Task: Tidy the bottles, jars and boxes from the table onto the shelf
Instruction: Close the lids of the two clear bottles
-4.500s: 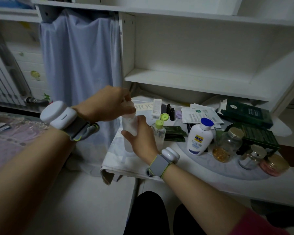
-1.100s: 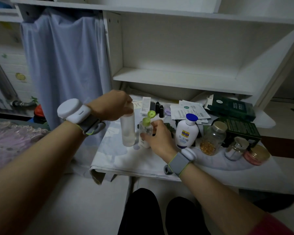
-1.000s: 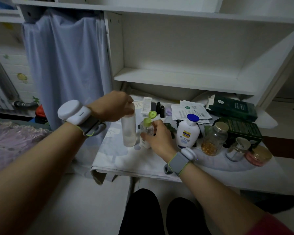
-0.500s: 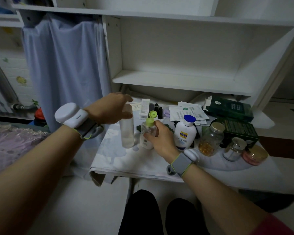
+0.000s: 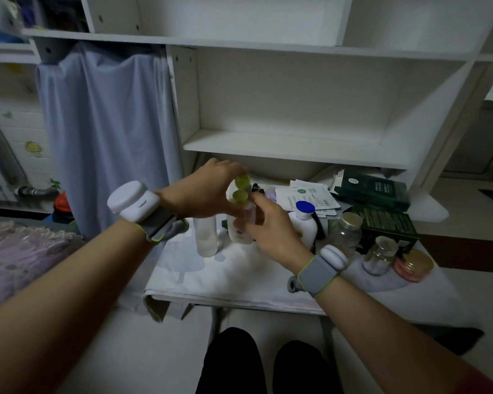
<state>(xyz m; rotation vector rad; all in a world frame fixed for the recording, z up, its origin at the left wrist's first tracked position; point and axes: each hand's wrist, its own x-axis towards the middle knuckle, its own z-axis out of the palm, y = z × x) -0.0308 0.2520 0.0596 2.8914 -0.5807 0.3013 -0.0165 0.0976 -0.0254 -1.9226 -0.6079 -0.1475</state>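
1. The small bottle (image 5: 241, 231) stood upright on the table (image 5: 225, 277), toward its left end, with its green lid (image 5: 242, 182) flipped up.
2. My right hand (image 5: 268, 231) was wrapped round the bottle's body from the right.
3. My left hand (image 5: 199, 194) reached in from the left, fingertips pinching the lid.
4. A tall bottle (image 5: 207, 237) stood just left of it, below my left hand.
5. A lotion bottle (image 5: 305, 223) stood close behind my right hand.
6. Jars (image 5: 345, 234) and green boxes (image 5: 373, 189) crowded the right side, below the shelf (image 5: 282, 149).
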